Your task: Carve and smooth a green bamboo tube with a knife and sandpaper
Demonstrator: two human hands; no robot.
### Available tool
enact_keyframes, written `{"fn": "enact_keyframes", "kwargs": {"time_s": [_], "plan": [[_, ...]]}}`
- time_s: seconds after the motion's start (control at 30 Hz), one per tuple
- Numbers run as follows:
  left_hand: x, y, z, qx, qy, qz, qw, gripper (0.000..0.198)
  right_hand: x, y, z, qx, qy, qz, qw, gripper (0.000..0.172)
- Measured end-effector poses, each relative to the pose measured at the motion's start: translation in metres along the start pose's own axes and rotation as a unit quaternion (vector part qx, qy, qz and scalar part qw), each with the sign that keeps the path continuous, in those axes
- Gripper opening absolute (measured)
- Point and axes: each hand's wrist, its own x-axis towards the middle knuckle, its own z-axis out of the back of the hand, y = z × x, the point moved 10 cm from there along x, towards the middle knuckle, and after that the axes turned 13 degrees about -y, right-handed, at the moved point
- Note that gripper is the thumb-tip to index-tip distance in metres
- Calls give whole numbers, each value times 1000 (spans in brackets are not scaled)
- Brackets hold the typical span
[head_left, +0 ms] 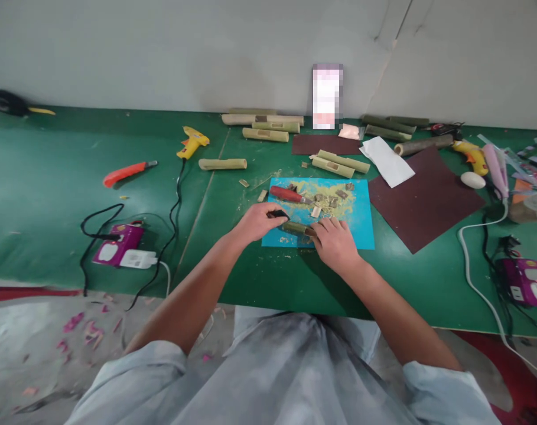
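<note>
My left hand (262, 222) pinches a small dark object (277, 214), whose kind I cannot make out. Just below it, a short bamboo tube (295, 228) with a cut opening lies over a blue sheet (274, 240). My right hand (337, 243) has its fingers closed around the tube's right end, hiding that end. Beyond my hands, a red-handled knife (287, 194) rests on the sheet among sawdust and several bamboo chips (333, 202).
More bamboo tubes (266, 135) lie towards the wall. To the right are brown sheets (423, 200) and folded white paper (389, 162). On the left sit a yellow glue gun (192, 143), a red utility knife (126, 174) and a purple power strip (120, 243) with trailing cords.
</note>
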Motion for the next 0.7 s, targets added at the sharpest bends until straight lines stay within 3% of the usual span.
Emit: {"fn": "enact_keyframes", "kwargs": {"time_s": [0.17, 0.33, 0.57, 0.7], "plan": [[-9, -6, -9, -38, 75, 11, 996, 17, 13, -6, -5, 62, 48, 50, 996, 26], [-20, -16, -20, -88, 111, 20, 990, 16, 18, -9, -6, 123, 15, 26, 992, 32], [-24, -18, -19, -12, 147, -1, 989, 15, 17, -11, -15, 132, -16, -2, 991, 33], [-25, -13, -16, 25, 163, 19, 986, 19, 17, -14, -13, 143, -36, -4, 989, 31]]}}
